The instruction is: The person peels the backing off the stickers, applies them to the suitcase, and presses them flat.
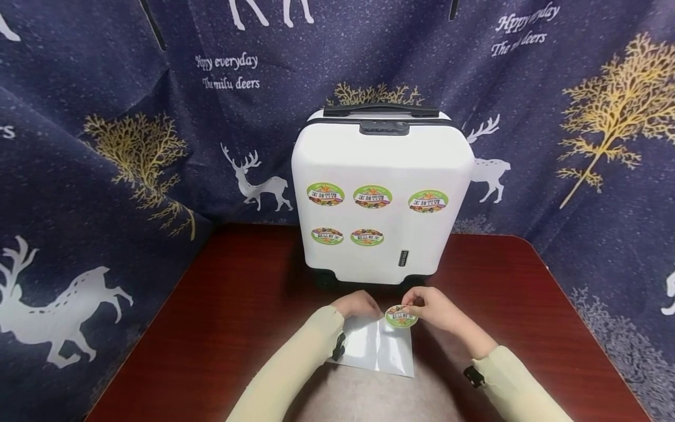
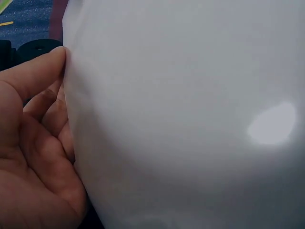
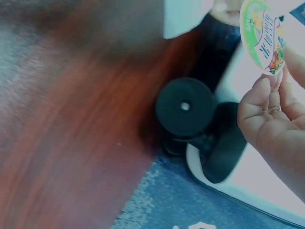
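Between thumb and fingers my right hand (image 1: 431,306) pinches the edge of an oval sticker (image 1: 399,317) with a green border and a fruit print. In the right wrist view the sticker (image 3: 262,36) is upright at the fingertips. My left hand (image 1: 358,304) pinches the edge of a glossy white backing sheet (image 1: 387,350), which fills most of the left wrist view. Behind both hands a white suitcase (image 1: 379,164) stands upright, with several similar oval stickers (image 1: 372,197) in two rows on its front.
The suitcase stands on a dark red wooden table (image 1: 253,281), its black wheel (image 3: 186,107) close to my right hand. A dark blue curtain (image 1: 237,117) with deer and trees hangs behind. Black straps (image 1: 473,377) circle both sleeves.
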